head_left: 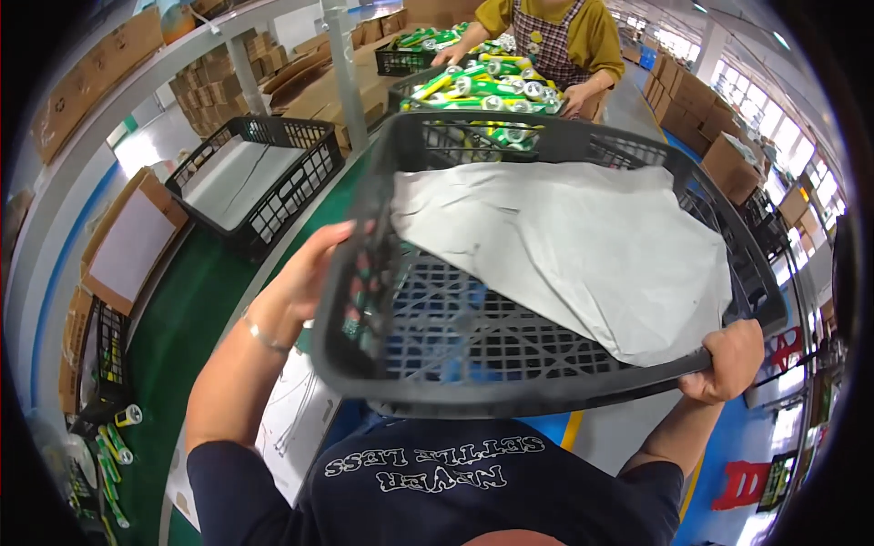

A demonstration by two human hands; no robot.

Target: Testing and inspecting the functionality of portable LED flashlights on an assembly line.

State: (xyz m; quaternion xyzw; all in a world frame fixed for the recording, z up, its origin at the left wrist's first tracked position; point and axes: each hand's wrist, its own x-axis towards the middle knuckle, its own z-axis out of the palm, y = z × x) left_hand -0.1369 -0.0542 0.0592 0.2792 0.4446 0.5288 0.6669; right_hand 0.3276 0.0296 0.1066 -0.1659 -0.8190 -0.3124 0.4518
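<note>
A black plastic crate (pixel 510 399) with lattice walls and floor is held up in front of my chest. At its left side wall is my left hand (pixel 314 273), fingers closed on the wall and partly seen through the slots. My right hand (pixel 728 364) wraps round the rim at the near right corner. Inside the crate, a creased white sheet (pixel 583 246) covers the far and right part of the floor and climbs toward the right wall. The bare lattice shows at the near left.
Beyond, a person (pixel 560 45) in a checked apron handles a crate of green and yellow tube-shaped items (pixel 501 86). Another black crate (pixel 264 196), lined with white sheet, stands at left. More tubes (pixel 111 464) lie lower left. Cardboard boxes (pixel 696 105) are stacked at right.
</note>
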